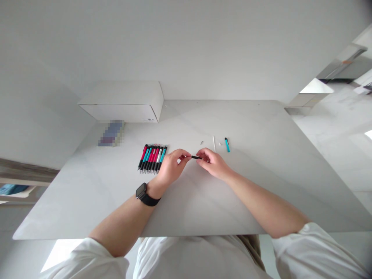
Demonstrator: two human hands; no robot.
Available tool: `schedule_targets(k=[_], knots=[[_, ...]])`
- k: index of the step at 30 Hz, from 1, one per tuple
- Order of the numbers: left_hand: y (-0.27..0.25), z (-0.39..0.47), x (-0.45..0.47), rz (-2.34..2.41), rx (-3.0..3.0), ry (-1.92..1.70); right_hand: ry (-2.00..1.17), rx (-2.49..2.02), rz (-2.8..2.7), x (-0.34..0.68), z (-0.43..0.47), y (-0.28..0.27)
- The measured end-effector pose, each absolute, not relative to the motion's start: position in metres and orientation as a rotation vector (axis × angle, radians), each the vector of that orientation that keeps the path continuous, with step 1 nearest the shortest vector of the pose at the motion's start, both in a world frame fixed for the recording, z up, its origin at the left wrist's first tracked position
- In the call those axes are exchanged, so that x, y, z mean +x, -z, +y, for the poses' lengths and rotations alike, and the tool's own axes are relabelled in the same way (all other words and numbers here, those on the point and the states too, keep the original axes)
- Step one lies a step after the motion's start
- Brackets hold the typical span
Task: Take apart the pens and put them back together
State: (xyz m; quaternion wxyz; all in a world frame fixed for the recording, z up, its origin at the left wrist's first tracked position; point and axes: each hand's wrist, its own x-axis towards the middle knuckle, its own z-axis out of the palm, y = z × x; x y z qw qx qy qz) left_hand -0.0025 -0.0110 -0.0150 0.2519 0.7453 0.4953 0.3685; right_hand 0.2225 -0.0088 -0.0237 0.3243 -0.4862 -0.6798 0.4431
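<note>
Black tube pinched at opposite ends by the left hand and right hand above the worktop, seemingly for steadiness; white stick and teal barrel lie beyond, probably for easy reach.

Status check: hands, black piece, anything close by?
Left hand and right hand on black piece, opposite ends. Pens beside left hand. Teal barrel, white tube beyond right hand.
</note>
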Motion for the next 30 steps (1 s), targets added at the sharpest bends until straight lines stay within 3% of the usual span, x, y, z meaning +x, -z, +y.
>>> schedule_targets(k=[6, 18, 30], knots=[[0.011, -0.008, -0.008, 1.399, 2.056, -1.001, -1.075, -1.334, -1.797, 0.231, 0.002, 0.028], [-0.004, 0.009, -0.023, 1.476, 2.251, -0.923, -0.366, -1.244, -2.207, 0.274, 0.066, -0.003], [0.005, 0.018, -0.025, 1.552, 2.257, -0.857, -0.195, -0.937, -2.748, 0.223, 0.124, 0.029]])
